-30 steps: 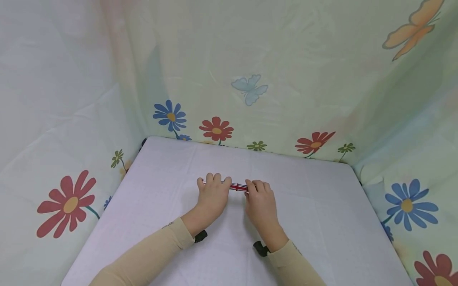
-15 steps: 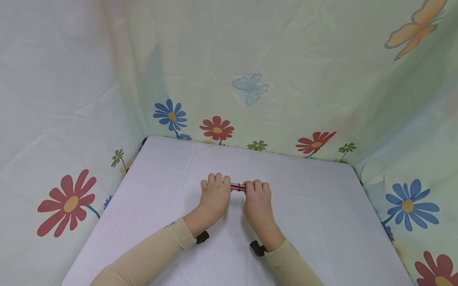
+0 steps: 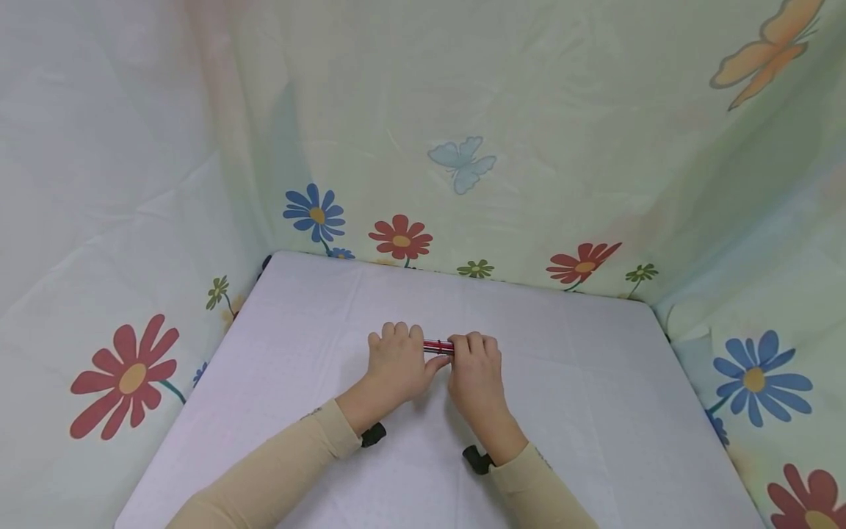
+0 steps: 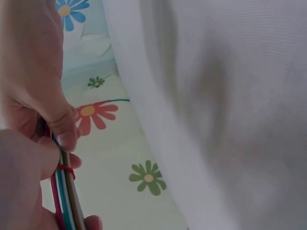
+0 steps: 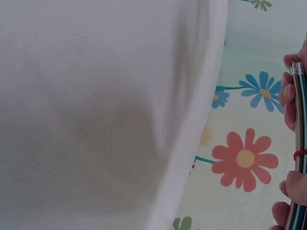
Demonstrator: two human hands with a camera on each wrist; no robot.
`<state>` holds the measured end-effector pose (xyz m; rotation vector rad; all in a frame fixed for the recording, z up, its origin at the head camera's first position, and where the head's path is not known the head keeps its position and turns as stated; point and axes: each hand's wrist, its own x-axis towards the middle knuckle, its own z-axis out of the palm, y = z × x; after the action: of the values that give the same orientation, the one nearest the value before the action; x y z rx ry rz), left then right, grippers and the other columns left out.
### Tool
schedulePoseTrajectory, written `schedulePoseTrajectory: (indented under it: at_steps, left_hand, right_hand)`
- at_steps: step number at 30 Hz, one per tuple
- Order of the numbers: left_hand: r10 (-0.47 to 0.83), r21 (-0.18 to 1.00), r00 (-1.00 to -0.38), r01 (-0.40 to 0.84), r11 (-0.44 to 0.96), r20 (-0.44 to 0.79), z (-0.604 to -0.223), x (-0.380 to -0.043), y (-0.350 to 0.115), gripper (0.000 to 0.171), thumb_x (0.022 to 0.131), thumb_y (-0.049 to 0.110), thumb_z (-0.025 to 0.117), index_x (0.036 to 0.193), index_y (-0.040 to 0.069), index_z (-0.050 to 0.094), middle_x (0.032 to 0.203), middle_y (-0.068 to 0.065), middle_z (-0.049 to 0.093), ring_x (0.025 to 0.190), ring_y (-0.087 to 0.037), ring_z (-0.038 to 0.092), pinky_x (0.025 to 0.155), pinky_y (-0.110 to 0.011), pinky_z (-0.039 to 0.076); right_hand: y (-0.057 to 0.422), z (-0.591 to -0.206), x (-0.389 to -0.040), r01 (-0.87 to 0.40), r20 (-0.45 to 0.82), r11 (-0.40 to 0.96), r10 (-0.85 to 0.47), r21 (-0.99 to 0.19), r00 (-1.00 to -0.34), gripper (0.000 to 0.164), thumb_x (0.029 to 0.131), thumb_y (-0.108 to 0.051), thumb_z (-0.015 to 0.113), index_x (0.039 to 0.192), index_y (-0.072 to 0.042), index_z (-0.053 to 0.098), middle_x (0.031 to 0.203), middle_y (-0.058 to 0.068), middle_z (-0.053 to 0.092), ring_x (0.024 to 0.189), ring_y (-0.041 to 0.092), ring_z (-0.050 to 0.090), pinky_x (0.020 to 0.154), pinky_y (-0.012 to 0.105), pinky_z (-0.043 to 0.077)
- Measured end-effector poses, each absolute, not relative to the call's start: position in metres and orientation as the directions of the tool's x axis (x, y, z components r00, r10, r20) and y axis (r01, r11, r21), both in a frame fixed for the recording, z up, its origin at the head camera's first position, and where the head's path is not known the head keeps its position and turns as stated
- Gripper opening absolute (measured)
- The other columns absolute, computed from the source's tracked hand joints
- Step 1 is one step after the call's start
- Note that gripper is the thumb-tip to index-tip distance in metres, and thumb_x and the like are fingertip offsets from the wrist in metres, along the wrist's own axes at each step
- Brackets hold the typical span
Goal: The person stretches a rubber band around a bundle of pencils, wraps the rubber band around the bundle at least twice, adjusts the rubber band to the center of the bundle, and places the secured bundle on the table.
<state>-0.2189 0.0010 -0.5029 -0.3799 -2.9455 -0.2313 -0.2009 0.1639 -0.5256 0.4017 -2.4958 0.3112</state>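
Note:
A slim bundle of pencils, tied with a red band, is held above the table between both hands. Its left part is gripped by my left hand, whose thumb stretches along the bundle toward the other hand. My right hand holds the right part, fingers curled over it. In the right wrist view the pencils show metal-capped ends, with fingers wrapped around them on both sides of the band. Red, green and brownish shafts appear in the left wrist view. Much of the bundle is hidden by the hands.
A white cloth covers the table. Curtains printed with flowers and butterflies enclose its back and both sides. Dark wrist mounts sit under both cuffs, just above the cloth.
My right hand has shifted slightly left along the bundle, closer to the left hand. The left thumb has stretched out to the right beneath the pencils. The bundle stays at about the same place.

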Motion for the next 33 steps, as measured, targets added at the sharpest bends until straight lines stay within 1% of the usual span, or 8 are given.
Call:
schedulePoseTrajectory:
  at_steps: [2, 6, 16, 20, 25, 28, 30, 33]
  left_hand:
    - [0.221, 0.139, -0.961, 0.245, 0.96, 0.167, -0.502, -0.219, 0.002, 0.068, 0.098, 0.079, 0.052, 0.099, 0.011, 0.061, 0.091, -0.008, 0.06, 0.095, -0.029, 0.056, 0.079, -0.049, 0.046]
    - [0.216, 0.127, -0.961, 0.24, 0.963, 0.173, -0.5, -0.219, 0.003, 0.062, 0.102, 0.073, 0.052, 0.098, 0.012, 0.061, 0.089, -0.007, 0.059, 0.093, -0.028, 0.055, 0.077, -0.048, 0.045]
    - [0.288, 0.112, -0.938, 0.312, 0.943, 0.191, -0.499, -0.219, -0.001, 0.051, 0.108, 0.06, 0.05, 0.099, 0.011, 0.059, 0.088, -0.007, 0.055, 0.089, -0.027, 0.053, 0.073, -0.044, 0.041]
    - [0.332, 0.099, -0.924, 0.355, 0.93, 0.191, -0.501, -0.22, -0.003, 0.045, 0.106, 0.058, 0.057, 0.103, 0.013, 0.058, 0.09, -0.005, 0.055, 0.092, -0.026, 0.052, 0.073, -0.041, 0.039]
    - [0.404, -0.011, -0.875, 0.416, 0.909, 0.269, -0.505, -0.22, -0.005, 0.033, 0.102, 0.042, 0.072, 0.111, 0.013, 0.059, 0.096, -0.005, 0.06, 0.091, -0.024, 0.054, 0.068, -0.037, 0.035]
    - [0.419, -0.055, -0.851, 0.425, 0.904, 0.317, -0.51, -0.221, -0.005, 0.022, 0.103, 0.031, 0.071, 0.109, 0.013, 0.06, 0.094, -0.004, 0.061, 0.087, -0.023, 0.054, 0.064, -0.035, 0.03]
    - [0.408, -0.051, -0.854, 0.415, 0.909, 0.323, -0.513, -0.222, -0.005, 0.017, 0.105, 0.027, 0.068, 0.106, 0.013, 0.059, 0.092, -0.004, 0.06, 0.085, -0.023, 0.053, 0.063, -0.035, 0.03]
    - [0.387, -0.015, -0.873, 0.401, 0.916, 0.297, -0.513, -0.223, -0.004, 0.015, 0.106, 0.026, 0.065, 0.104, 0.012, 0.059, 0.091, -0.006, 0.06, 0.085, -0.024, 0.054, 0.064, -0.036, 0.034]
  right_hand:
    - [0.164, -0.527, -0.202, -0.359, 0.598, 0.927, -0.231, -0.104, -0.768, 0.024, 0.091, 0.0, 0.08, 0.111, -0.003, 0.066, 0.1, 0.015, 0.064, 0.101, 0.039, 0.055, 0.081, 0.05, 0.047]
    - [0.164, -0.529, -0.204, -0.363, 0.616, 0.927, -0.232, -0.095, -0.752, 0.023, 0.091, -0.004, 0.08, 0.109, -0.003, 0.066, 0.099, 0.016, 0.063, 0.1, 0.04, 0.055, 0.079, 0.049, 0.046]
    - [0.165, -0.525, -0.202, -0.321, 0.552, 0.939, -0.206, -0.12, -0.808, 0.022, 0.094, -0.005, 0.078, 0.113, -0.003, 0.066, 0.103, 0.017, 0.063, 0.104, 0.04, 0.055, 0.081, 0.05, 0.047]
    - [0.168, -0.525, -0.201, -0.316, 0.532, 0.944, -0.217, -0.1, -0.819, 0.021, 0.096, -0.008, 0.076, 0.114, -0.004, 0.066, 0.102, 0.016, 0.062, 0.101, 0.04, 0.055, 0.077, 0.049, 0.047]
    - [0.174, -0.522, -0.203, -0.314, 0.487, 0.946, -0.241, -0.073, -0.84, 0.018, 0.099, -0.015, 0.072, 0.11, -0.004, 0.063, 0.096, 0.015, 0.06, 0.093, 0.039, 0.053, 0.069, 0.047, 0.045]
    - [0.174, -0.518, -0.204, -0.307, 0.448, 0.95, -0.248, -0.063, -0.859, 0.021, 0.099, -0.018, 0.074, 0.106, -0.003, 0.061, 0.092, 0.015, 0.058, 0.087, 0.037, 0.051, 0.065, 0.045, 0.042]
    - [0.172, -0.516, -0.203, -0.302, 0.427, 0.951, -0.247, -0.066, -0.87, 0.023, 0.099, -0.019, 0.076, 0.107, -0.003, 0.061, 0.093, 0.015, 0.058, 0.089, 0.037, 0.05, 0.067, 0.045, 0.041]
    - [0.171, -0.517, -0.202, -0.288, 0.425, 0.954, -0.226, -0.088, -0.877, 0.023, 0.099, -0.016, 0.077, 0.114, -0.006, 0.062, 0.101, 0.014, 0.06, 0.1, 0.038, 0.052, 0.078, 0.05, 0.044]
